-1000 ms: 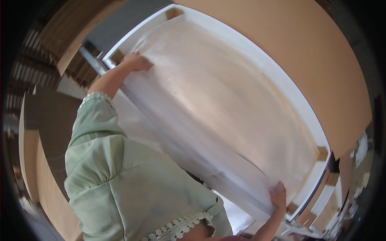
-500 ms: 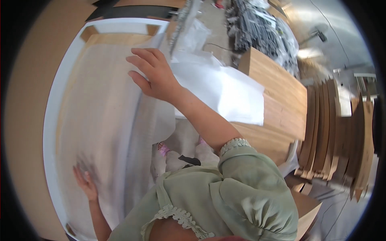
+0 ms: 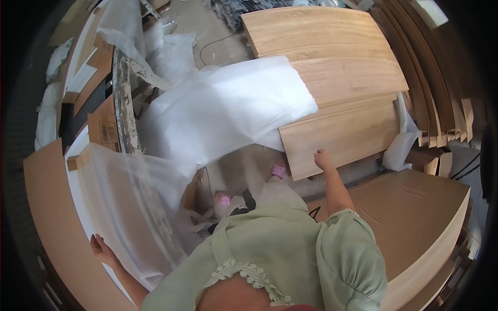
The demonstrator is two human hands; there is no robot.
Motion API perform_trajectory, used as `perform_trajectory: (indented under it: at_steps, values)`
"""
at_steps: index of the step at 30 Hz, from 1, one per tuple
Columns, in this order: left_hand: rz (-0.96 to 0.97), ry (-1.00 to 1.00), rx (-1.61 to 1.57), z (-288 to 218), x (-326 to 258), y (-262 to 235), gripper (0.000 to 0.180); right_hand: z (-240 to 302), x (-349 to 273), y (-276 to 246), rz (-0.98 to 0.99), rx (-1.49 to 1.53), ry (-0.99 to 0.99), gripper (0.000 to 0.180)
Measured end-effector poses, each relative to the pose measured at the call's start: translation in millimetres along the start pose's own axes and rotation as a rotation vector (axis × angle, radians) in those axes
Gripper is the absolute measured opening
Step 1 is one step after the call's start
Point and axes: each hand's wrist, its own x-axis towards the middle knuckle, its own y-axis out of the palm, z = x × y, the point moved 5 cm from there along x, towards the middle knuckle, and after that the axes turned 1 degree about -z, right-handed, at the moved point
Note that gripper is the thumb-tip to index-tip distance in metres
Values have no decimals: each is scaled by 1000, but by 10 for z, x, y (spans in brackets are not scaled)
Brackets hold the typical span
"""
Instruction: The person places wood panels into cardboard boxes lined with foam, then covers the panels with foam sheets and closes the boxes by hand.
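Translucent film [image 3: 132, 194] lies over the white-rimmed tray [image 3: 77, 182] at the lower left of the frame; our left hand [image 3: 104, 252] is at the tray's edge there, fingers partly bent, and we can't tell if they grip anything. Our right hand [image 3: 323, 158] is right of centre, fingers curled in, nothing visible in them, in front of the pale wood panels [image 3: 345, 132]. We see a white sheet [image 3: 233, 109] at upper centre, overlapping the panels' left side.
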Motion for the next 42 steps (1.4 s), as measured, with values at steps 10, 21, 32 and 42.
perform_trajectory:
  at_steps: [10,21,32,42]
  values:
    - [1841,721,-158,-3883,-2979,3670,33,-1675,-599,920,225,356,553,46]
    - [1701,1210,177,-3092,-5725,7400,34,-1464,-201,3015,105,390,793,109]
    - [1464,1029,173,-2075,-6340,8821,62,-1996,423,4218,-68,351,628,110]
    - [1419,1205,34,-2412,-6853,8861,66,-3099,232,4147,-576,1433,930,94]
